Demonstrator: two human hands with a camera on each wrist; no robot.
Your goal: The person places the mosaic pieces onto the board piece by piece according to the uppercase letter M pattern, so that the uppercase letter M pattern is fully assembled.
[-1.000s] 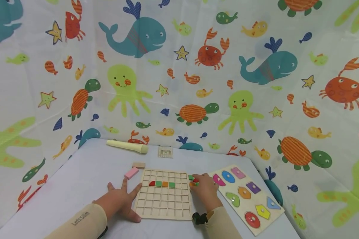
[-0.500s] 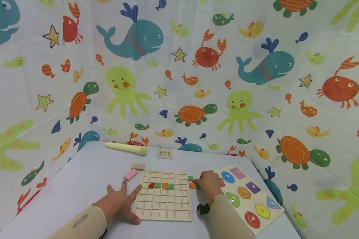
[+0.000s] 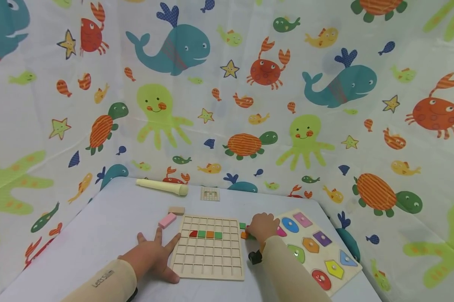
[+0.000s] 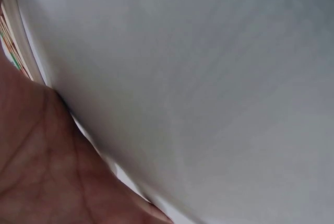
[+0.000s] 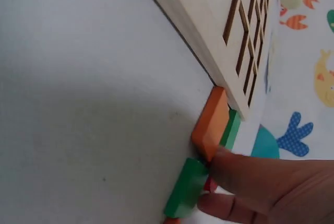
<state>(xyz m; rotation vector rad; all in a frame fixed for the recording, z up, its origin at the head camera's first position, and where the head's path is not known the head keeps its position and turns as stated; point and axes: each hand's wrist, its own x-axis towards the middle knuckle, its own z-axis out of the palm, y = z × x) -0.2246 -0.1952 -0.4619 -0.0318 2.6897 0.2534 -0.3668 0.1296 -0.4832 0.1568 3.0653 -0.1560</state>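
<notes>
Both hands are down on the bench: the left hand point(image 3: 153, 256) lies flat with its fingers spread and straight, holding nothing, its fingertips and thumb against the near left edge of the wooden grid board point(image 3: 208, 248). On the other side, the right hand point(image 3: 262, 226) sits just off the board's far right corner, its fingers curled down onto a small cluster of coloured tiles; the right wrist view shows the fingertips point(image 5: 245, 174) pressing against an orange tile point(image 5: 210, 122) and a green tile point(image 5: 183, 187), with a sliver of red between the fingers, though whether the hand actually grasps one or only touches them I cannot tell. The orange tile leans against the board's edge, with another green tile point(image 5: 230, 129) behind it. In the grid itself, a short row of four tiles point(image 3: 206, 234) is seated in the second row: red, green, orange, green. To the right of the right hand lies a shape puzzle board point(image 3: 317, 247) with coloured knobbed pieces in it. Beyond the grid board's far left corner rest a pink block point(image 3: 167, 219) and a plain wooden block point(image 3: 176, 210), near each other. Further back, by the sea-creature curtain point(image 3: 227, 84), lie a pale yellow cylinder point(image 3: 161, 187) and a small grid card point(image 3: 210, 193).
</notes>
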